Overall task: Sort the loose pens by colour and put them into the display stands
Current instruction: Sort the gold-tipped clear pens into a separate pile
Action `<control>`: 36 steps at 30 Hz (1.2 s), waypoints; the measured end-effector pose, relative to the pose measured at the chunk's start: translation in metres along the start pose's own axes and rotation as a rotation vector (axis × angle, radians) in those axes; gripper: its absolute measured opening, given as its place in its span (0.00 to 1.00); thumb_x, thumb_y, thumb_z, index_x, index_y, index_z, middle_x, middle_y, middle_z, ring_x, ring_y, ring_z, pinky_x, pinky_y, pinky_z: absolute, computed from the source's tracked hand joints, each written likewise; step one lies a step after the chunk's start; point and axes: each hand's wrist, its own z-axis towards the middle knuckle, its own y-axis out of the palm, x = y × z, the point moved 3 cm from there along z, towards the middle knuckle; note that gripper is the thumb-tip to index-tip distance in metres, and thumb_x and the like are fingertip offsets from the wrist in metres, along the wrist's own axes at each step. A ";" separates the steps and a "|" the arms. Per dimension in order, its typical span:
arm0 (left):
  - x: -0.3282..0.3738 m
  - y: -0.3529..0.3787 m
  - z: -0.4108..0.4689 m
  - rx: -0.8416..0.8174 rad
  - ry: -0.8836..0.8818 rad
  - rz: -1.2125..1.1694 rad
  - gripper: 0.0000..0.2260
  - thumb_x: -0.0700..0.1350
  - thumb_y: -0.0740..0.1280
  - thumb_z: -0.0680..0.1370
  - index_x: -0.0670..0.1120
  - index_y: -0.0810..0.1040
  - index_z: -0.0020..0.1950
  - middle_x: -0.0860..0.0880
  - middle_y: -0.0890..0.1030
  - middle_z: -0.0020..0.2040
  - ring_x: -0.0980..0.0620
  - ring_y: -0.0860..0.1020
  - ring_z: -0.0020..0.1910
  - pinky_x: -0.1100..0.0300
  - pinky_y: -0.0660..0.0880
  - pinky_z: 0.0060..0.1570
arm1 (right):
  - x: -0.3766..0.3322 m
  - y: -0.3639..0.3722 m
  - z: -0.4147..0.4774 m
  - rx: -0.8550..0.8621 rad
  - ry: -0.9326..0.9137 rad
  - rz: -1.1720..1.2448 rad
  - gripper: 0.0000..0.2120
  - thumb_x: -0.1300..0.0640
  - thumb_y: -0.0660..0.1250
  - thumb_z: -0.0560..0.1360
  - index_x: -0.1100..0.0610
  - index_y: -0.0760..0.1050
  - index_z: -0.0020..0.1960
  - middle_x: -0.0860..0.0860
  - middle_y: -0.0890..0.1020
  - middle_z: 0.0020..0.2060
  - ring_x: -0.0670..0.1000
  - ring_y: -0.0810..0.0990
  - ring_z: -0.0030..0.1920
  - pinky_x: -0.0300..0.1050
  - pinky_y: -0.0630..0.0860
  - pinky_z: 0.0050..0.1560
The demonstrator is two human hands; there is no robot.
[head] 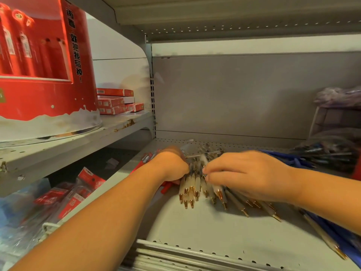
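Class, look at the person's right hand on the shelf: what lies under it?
Under the right hand lie pale pens with gold tips, fanned toward the shelf front. Their upper barrels are covered by the hand, so how many lie beneath, or whether the fingers grip one, cannot be seen.

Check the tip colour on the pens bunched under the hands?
Gold or copper metal tips on pale translucent pens, seen in the head view.

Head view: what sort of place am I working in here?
Most likely a stationery aisle in a shop. Metal shelves with perforated edges hold loose pens, a red display stand printed with pens stands on the next shelf, and boxed stock is stacked behind it.
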 end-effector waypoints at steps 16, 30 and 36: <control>0.012 0.004 -0.002 0.088 0.131 0.192 0.21 0.52 0.68 0.78 0.51 0.72 0.70 0.52 0.78 0.43 0.57 0.76 0.39 0.65 0.74 0.36 | 0.106 0.058 -0.009 -0.242 0.438 -0.056 0.15 0.59 0.64 0.79 0.42 0.74 0.60 0.43 0.78 0.54 0.46 0.77 0.53 0.42 0.75 0.54; 0.016 0.005 0.007 0.052 0.092 0.216 0.05 0.50 0.65 0.79 0.50 0.76 0.51 0.52 0.78 0.39 0.55 0.76 0.35 0.65 0.72 0.32 | 0.070 0.045 -0.009 0.111 0.100 -0.093 0.22 0.69 0.78 0.65 0.49 0.80 0.52 0.50 0.84 0.42 0.45 0.82 0.43 0.37 0.73 0.45; 0.019 0.004 0.007 0.046 0.099 0.187 0.21 0.50 0.67 0.78 0.52 0.71 0.70 0.53 0.79 0.41 0.59 0.75 0.36 0.68 0.72 0.31 | 0.112 0.059 0.010 -0.037 0.282 -0.077 0.21 0.68 0.67 0.74 0.50 0.77 0.62 0.49 0.80 0.59 0.50 0.77 0.59 0.47 0.77 0.59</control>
